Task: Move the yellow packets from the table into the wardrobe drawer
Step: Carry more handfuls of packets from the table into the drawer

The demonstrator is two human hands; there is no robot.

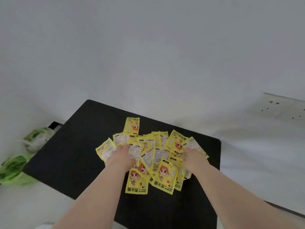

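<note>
Packets of glossy yellow foil printed with a red-haired cartoon figure, the yellow packets, lie in one overlapping heap on the middle of the black rectangular table. Left hand rests palm down on the left side of the heap, its fingertips buried among the packets near a pale, label-side-up one; whether those fingers are spread or pinching cannot be told. Right hand rests likewise on the right side of the heap, fingers curled down into the packets, their grip also hidden. Both bare forearms reach in from the near edge. Packets lie under, between and beyond the hands; one lone packet sits at the far edge of the heap, barely touching the rest. Exact count cannot be told because of overlap: roughly fifteen or more show. Two hands, one table. To the left of the table, two green-and-clear plastic bags lie on the pale floor. A white wall socket plate shows at far right. Nothing stands between the hands and the heap
</note>
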